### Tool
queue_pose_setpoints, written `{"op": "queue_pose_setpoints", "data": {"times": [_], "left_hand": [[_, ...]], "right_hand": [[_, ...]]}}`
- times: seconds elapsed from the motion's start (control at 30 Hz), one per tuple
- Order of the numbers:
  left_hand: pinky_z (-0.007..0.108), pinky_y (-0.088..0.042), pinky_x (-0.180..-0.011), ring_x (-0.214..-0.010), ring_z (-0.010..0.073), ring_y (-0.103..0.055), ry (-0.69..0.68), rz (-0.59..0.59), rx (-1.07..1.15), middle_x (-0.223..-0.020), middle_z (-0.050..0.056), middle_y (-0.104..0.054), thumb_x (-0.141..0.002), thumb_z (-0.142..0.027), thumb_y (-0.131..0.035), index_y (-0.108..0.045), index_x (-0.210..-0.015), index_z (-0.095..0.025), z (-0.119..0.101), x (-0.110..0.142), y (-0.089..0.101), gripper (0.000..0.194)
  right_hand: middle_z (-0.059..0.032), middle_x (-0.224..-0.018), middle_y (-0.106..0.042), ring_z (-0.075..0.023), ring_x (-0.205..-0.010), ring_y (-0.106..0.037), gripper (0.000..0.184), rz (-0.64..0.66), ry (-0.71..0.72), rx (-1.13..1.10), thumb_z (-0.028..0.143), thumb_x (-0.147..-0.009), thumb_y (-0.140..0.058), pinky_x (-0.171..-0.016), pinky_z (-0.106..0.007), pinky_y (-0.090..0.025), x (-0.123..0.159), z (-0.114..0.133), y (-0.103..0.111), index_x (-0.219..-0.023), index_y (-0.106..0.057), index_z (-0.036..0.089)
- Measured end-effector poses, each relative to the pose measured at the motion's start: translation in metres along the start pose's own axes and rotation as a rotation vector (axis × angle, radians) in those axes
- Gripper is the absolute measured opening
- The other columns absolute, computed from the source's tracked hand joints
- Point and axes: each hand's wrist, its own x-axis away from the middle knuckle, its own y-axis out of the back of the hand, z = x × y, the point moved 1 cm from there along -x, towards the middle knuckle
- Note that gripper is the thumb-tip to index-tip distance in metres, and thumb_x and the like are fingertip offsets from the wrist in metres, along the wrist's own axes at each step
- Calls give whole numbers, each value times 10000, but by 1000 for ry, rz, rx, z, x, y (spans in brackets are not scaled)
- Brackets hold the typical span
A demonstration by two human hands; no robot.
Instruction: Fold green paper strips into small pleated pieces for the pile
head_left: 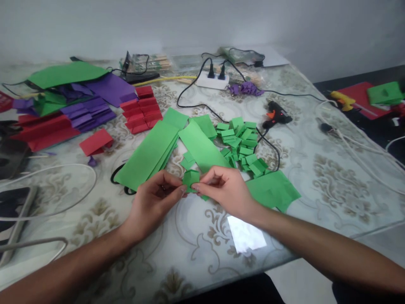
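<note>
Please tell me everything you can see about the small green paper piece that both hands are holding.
The small green paper piece is a little piece of matte, bright green paper with visible creases. It is pinched between the fingertips of the left hand and the right hand, just above the patterned table. Long green strips lie right behind it. Its lower edge is hidden by the fingers, so its exact shape cannot be told.
</note>
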Motion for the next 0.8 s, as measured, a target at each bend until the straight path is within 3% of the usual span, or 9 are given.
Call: {"op": "queue_pose_setpoints", "data": {"times": [0.53, 0.8], "left_hand": [[273, -594, -657, -692, 167, -717, 0, 17, 21, -732, -2, -718, -857, -345, -824, -647, -837, -197, -2, 0, -2, 232], [250, -593, -670, -706, 145, -712, -28, 10, 111, -775, -25, -682, -850, -241, -809, -594, -929, -215, 1, -1, -3, 231]], "right_hand": [[-17, -695, -743, -165, -618, -689, 394, -2, 5, 18, 484, -722, -922, -583, -284, -539, 1, 2, 0, -724, -644, 204], [15, -769, -721, -156, -723, -707, 393, -5, -16, -68, 397, -671, -959, -739, -306, -595, 0, 0, 0, -825, -647, 214]]}}
